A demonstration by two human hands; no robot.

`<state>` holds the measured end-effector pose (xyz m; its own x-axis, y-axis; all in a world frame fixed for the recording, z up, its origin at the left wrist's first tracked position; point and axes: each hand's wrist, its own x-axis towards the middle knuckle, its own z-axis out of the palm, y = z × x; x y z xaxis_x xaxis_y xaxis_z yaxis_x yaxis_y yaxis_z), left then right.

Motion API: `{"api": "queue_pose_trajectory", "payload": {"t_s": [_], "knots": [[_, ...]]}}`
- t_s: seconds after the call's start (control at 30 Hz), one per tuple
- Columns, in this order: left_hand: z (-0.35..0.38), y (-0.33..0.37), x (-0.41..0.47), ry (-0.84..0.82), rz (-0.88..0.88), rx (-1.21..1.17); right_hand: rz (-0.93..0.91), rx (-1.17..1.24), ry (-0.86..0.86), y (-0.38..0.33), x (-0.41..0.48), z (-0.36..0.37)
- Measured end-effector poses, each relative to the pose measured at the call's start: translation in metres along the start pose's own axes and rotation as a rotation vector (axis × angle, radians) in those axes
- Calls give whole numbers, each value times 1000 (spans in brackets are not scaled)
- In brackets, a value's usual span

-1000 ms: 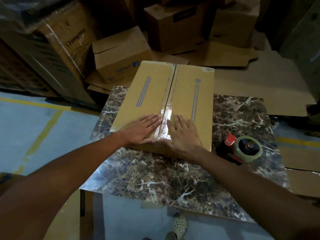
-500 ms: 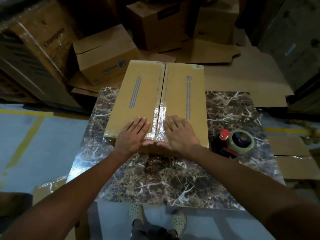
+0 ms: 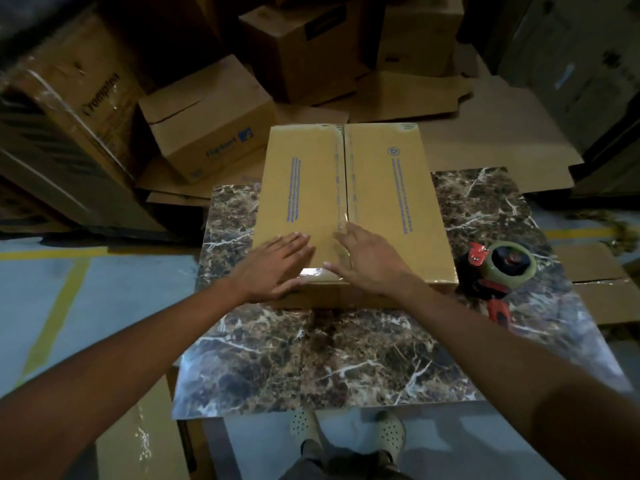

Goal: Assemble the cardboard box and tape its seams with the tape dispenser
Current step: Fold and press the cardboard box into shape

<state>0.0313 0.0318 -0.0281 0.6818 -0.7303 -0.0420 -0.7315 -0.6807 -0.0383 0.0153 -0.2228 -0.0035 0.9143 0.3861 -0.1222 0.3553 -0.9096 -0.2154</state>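
Observation:
A closed tan cardboard box point(image 3: 388, 202) with blue print lies on the marble-patterned table point(image 3: 329, 362). Clear tape runs along its centre seam and folds over the near edge. My left hand point(image 3: 277, 268) lies flat, fingers together, on the box's near left top, thumb at the near edge. My right hand point(image 3: 367, 261) lies flat over the taped seam near the front edge. Neither hand holds anything. A tape dispenser point(image 3: 498, 271), red with a greenish roll, lies on the table to the right of the box, untouched.
Stacked cardboard boxes point(image 3: 211, 123) and flattened cardboard sheets point(image 3: 433, 95) crowd the floor behind and left of the table. More flat cardboard point(image 3: 602, 289) lies at the right. My feet point(image 3: 346, 431) stand at the table's near edge. Yellow lines mark the floor on the left.
The camera view shifted so the box looks square-on. Both hands stayed flat on the near end of the box; the right hand slid slightly forward along the seam. The dispenser has not moved.

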Motion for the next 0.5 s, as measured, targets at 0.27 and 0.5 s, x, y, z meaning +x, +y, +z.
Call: {"api": "queue_pose_trajectory", "payload": {"t_s": [0.27,0.5], "knots": [[47,-6,-11,339,65,97,21,-328,-16,-12,0,31],[57,18,-18,607,-425,-251,27,-377,-27,-17,-1,35]]}}
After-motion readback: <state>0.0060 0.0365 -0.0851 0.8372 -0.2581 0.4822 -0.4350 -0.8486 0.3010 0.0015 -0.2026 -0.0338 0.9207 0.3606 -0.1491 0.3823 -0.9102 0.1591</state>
